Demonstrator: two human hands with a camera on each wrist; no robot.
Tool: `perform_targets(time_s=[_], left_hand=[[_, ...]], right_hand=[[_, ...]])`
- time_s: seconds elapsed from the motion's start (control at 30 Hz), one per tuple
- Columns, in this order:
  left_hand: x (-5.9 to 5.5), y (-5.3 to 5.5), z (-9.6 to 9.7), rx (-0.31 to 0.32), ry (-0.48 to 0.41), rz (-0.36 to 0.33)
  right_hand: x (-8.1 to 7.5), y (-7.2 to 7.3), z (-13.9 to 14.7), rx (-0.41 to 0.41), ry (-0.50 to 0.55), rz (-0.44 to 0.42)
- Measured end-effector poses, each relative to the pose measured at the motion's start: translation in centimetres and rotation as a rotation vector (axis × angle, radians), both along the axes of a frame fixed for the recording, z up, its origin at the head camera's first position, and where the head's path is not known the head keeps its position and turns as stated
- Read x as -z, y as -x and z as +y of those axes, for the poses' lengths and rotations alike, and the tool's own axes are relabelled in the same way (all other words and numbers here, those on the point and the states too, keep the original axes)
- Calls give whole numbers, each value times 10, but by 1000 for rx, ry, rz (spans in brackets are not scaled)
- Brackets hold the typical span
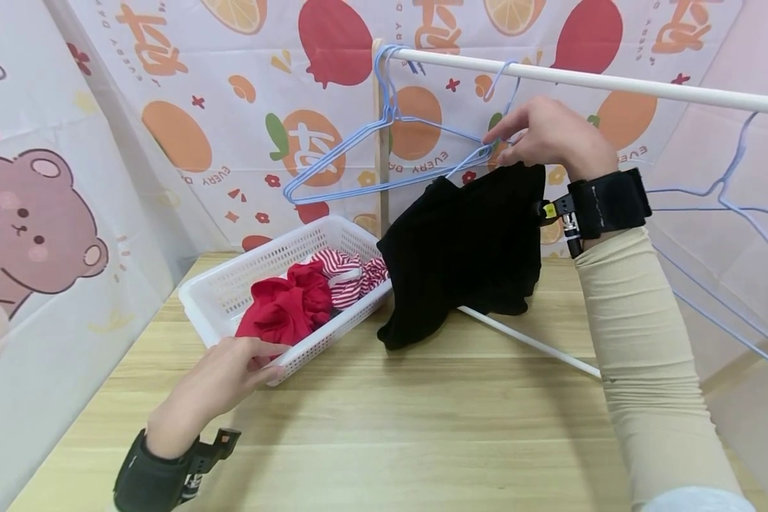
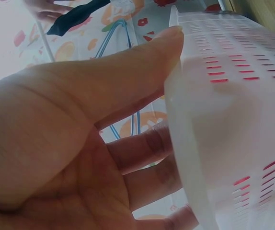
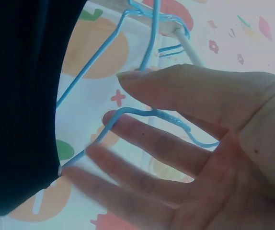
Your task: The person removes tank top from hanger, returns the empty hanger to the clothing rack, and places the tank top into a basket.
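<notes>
My left hand (image 1: 227, 373) grips the near rim of a white perforated plastic basket (image 1: 195, 302), its thumb outside the rim and its fingers over the inner side. In the basket lie a crumpled red garment (image 1: 288, 302) and a red-and-white striped one (image 1: 345, 277). My right hand (image 1: 553, 135) is at the neck of a blue hanger (image 3: 149, 113), whose hook is over the white rail. In the right wrist view its thumb and fingers are apart around the wire. From this hanger a black garment (image 1: 467, 245) hangs tilted, its exact kind unclear.
More blue hangers (image 1: 333, 167) hang at the rail's left end, others (image 1: 723, 188) at its right. The white rail (image 1: 601, 82) runs across a wooden post (image 1: 382, 153). A white lower bar (image 1: 531, 341) crosses above the wooden table (image 1: 390, 441). Printed cloth covers the walls.
</notes>
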State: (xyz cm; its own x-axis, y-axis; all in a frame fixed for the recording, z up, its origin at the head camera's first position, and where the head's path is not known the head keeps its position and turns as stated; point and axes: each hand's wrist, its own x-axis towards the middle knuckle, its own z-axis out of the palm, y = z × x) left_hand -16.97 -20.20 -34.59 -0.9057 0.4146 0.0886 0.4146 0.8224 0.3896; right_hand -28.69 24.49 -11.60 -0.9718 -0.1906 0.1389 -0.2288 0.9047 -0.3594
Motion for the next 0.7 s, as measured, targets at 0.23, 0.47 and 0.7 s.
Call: perform_targets(time_s=[0.23,0.47,0.7], left_hand=[[2,0,-1,4,1,15],[2,0,0,2,-3,15],[1,0,0,-3,2,0]], right_hand=[[2,11,-2,-23,-17,27],[2,17,0,-4,-35,82],[2,19,4,4,-54,108]])
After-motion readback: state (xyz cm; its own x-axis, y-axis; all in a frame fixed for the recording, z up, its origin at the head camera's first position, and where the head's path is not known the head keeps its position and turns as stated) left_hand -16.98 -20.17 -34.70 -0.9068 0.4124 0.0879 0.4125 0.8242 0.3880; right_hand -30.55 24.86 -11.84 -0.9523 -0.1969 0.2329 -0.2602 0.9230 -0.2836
